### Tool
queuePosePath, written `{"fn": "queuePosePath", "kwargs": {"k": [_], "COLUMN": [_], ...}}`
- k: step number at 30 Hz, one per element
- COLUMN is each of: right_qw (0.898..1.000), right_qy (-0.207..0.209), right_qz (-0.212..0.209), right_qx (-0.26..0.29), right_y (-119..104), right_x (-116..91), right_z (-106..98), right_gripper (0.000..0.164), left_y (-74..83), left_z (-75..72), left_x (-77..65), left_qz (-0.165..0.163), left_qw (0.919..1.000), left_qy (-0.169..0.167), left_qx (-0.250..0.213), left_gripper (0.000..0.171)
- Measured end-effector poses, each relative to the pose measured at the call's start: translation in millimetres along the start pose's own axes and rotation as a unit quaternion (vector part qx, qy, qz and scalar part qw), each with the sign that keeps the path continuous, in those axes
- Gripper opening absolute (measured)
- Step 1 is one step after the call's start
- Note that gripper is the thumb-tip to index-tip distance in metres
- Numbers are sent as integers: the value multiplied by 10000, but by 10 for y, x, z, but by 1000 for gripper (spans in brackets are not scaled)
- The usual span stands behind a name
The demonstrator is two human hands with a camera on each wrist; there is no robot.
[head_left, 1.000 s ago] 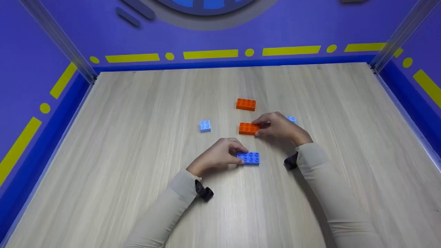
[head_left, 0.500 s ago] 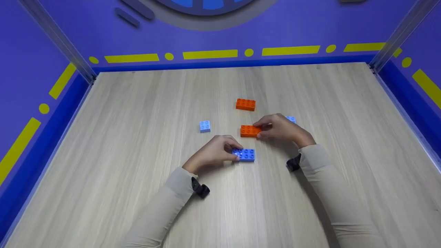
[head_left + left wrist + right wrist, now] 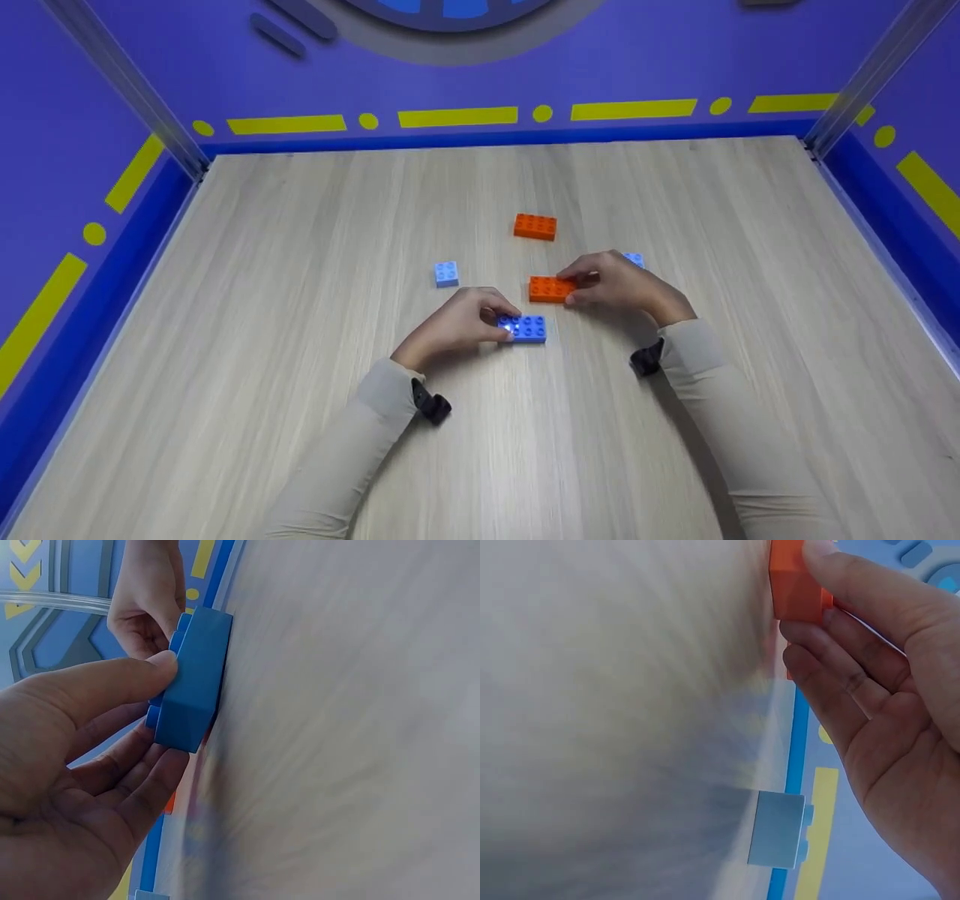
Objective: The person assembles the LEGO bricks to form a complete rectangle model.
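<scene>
My left hand pinches a blue building brick by its left end, thumb on the near side. The left wrist view shows the thumb against the side of that blue brick, close above the tabletop. Farther back and a little to the right, an orange building brick is held at its right end by my right hand. In the right wrist view only part of this orange brick shows, between thumb and fingers. The two held bricks are apart.
Another orange brick lies farther back on the wooden table. A small light blue brick sits to the left; a second light blue brick is partly hidden behind my right hand. Purple walls border the table.
My left hand has moved left and slightly away from me with the blue brick. My right hand has brought the orange brick slightly nearer and to the right.
</scene>
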State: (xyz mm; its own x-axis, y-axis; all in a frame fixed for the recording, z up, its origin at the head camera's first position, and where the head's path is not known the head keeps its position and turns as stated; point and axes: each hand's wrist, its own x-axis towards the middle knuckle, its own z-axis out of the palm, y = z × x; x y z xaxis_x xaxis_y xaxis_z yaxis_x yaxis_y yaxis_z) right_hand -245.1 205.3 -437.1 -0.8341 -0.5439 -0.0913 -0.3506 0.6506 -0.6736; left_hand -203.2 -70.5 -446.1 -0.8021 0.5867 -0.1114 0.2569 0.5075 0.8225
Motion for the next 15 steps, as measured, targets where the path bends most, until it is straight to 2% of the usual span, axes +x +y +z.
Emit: {"fn": "queuePosePath", "kwargs": {"k": [7, 15], "right_qw": [9999, 9997], "right_qy": [-93, -196], "right_qz": [117, 111], "right_qx": [-31, -47], "right_y": [-10, -10], "right_x": [-39, -89], "right_z": [-15, -49], "right_gripper": [36, 37], "left_y": [-18, -40], "left_z": [-21, -30], "left_x": [13, 22], "left_qz": [-75, 46], "left_qw": [9999, 9999], "left_qy": [28, 96], "left_qx": [71, 80], "left_gripper": [30, 30]}}
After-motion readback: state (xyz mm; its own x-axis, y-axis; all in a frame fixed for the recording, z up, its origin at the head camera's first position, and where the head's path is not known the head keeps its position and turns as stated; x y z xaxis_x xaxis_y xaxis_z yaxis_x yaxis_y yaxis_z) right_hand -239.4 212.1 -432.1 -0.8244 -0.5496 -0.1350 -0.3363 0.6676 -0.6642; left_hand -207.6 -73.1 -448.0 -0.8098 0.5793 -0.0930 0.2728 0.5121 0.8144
